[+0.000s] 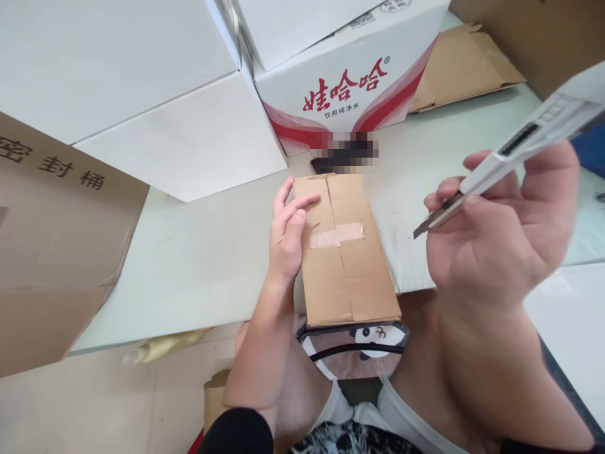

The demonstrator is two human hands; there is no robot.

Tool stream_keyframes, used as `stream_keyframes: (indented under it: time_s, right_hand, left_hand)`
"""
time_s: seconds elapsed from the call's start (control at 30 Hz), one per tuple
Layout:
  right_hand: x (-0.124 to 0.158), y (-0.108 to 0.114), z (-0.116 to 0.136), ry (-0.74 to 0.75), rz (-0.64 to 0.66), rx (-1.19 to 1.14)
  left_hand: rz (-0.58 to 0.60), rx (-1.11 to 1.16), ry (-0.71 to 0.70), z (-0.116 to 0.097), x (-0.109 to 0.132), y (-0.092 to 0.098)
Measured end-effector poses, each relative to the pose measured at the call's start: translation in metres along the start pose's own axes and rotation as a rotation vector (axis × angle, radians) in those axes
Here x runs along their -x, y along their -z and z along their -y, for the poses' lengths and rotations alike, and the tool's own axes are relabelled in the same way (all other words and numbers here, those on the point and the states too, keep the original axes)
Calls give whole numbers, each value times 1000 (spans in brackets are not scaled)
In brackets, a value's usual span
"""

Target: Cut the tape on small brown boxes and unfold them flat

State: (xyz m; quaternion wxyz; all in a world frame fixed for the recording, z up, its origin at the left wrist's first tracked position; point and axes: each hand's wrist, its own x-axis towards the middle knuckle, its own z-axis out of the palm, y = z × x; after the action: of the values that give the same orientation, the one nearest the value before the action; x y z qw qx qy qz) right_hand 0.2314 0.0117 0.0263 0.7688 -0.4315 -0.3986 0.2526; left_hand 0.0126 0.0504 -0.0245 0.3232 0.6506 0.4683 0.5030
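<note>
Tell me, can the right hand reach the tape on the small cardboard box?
Probably yes: the right hand holds a knife to the right of the box, blade out, and nothing shows between it and the tape. The left hand rests at the box's left edge, leaving the tape uncovered.

The left forearm is reaching across the near edge of the table; the left hand is resting just beyond that edge, its fingers spreading apart, one pointing away, one rightward; the right forearm is slanting up across the edge's right part; the right hand is hovering raised, thumb pinching against curling fingers; the bare thighs are parting below.
</note>
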Motion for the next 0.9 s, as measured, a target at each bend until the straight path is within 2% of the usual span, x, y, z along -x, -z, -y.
stream_keyframes:
  time_s: [0.13, 0.27, 0.37, 0.47, 0.67, 0.9]
  right_hand:
    - [4, 2, 12, -39, 79, -51]
    - [9, -2, 20, -137, 223, -167]
    - [10, -12, 26, -188, 172, -164]
    - [12, -17, 29, -163, 185, -69]
    - [27, -7, 25, -117, 390, 245]
    - [40, -11, 19, 4, 436, 418]
  left_hand:
    - [31, -22, -15, 3, 0, -3]
    - [55, -44, -29, 4, 1, -2]
    - [79, -43, -34, 3, 2, -1]
    - [101, -60, -47, 3, 3, 2]
    - [130, -105, -45, 0, 3, 7]
    - [147, -75, -16, -3, 4, 7]
